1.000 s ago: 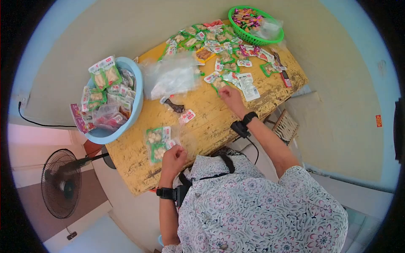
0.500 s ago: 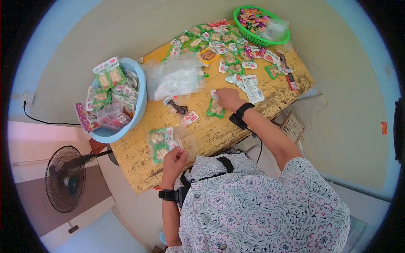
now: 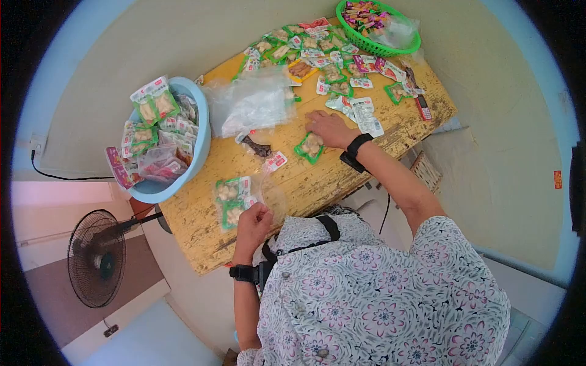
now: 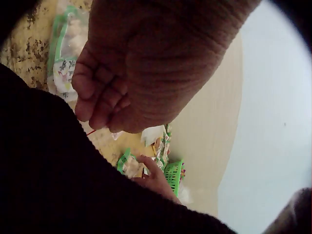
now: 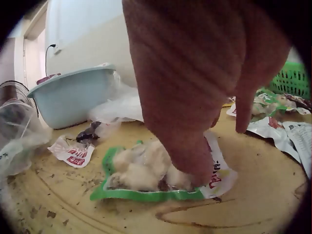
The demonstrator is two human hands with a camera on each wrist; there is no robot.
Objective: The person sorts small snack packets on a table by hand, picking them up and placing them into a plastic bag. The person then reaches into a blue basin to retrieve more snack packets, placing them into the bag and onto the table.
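My right hand point(image 3: 330, 129) is over a green-edged snack packet point(image 3: 309, 147) with pale chunks inside, flat on the yellow table. In the right wrist view its thumb presses the white end of the packet, while another finger stands straight above the table. My left hand point(image 3: 253, 224), fingers curled, pinches the edge of a clear plastic bag point(image 5: 17, 134) at the near edge. Inside this bag lie two green-edged packets point(image 3: 229, 193). A dark-brown snack in clear wrap point(image 3: 256, 147) and a red-and-white label point(image 3: 276, 161) lie between the hands.
A light-blue basin point(image 3: 202, 131) full of packets stands left, beside a stack of clear bags point(image 3: 250, 107). Many packets point(image 3: 332, 74) cover the far side. A green basket point(image 3: 381, 51) of small wrapped sweets and a red phone point(image 3: 423, 108) are at right. A fan point(image 3: 97, 259) stands left.
My right hand has brought one green-edged packet away from the others, toward the near middle of the table. It now lies flat under the hand. The left hand keeps its place at the bag.
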